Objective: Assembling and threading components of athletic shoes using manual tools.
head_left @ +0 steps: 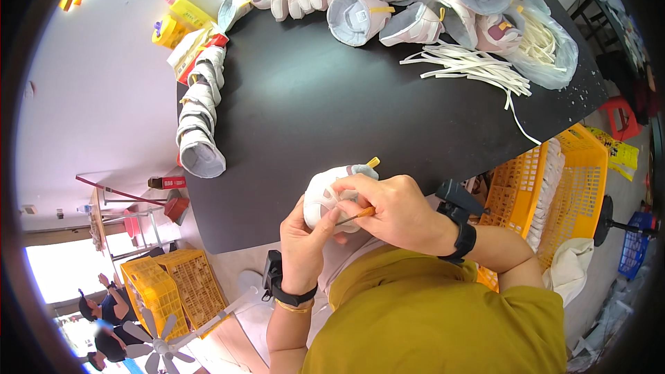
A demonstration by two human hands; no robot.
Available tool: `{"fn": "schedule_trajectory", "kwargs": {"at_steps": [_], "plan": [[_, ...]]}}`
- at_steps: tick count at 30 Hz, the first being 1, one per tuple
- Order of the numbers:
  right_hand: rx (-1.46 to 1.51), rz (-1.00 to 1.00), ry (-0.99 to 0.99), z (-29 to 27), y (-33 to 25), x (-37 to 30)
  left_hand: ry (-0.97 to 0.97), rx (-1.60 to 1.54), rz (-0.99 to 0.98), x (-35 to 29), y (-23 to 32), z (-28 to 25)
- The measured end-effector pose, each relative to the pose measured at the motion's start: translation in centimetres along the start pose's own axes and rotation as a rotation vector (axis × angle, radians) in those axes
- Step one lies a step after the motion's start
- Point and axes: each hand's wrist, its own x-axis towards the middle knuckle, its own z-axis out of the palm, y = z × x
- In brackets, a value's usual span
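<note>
Close to my body, at the table's near edge, a small white and mauve shoe upper with a yellow tab is gripped by my left hand, its thumb along the near side. My right hand is closed on an awl-like tool with an orange handle and a thin metal shaft. That shaft points left toward my left thumb. Fingers of the right hand also touch the front of the upper; what they pinch there is too small to make out.
On the black table, a row of shoe uppers lines the left edge. More uppers crowd the far side. White laces lie near a clear bag. Yellow crates stand right; a fan and people are lower left.
</note>
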Motion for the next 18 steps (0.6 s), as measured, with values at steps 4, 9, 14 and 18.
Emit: {"fn": "schedule_trajectory", "kwargs": {"at_steps": [4, 9, 14, 18], "plan": [[0.170, 0.097, -0.091, 0.2, -0.4, -0.2, 0.011, 0.001, -0.009, -0.4, -0.2, 0.1], [0.308, 0.293, -0.207, -1.4, -0.6, -1.1, 0.049, -0.102, -0.034, -0.3, -0.3, -0.1], [0.274, 0.411, -0.283, -1.7, -0.6, -0.5, 0.029, -0.132, -0.023, -0.5, -1.0, -0.4], [0.233, 0.356, -0.262, -1.5, -0.6, -0.5, 0.043, -0.117, -0.014, -0.5, -0.9, -0.1]]}}
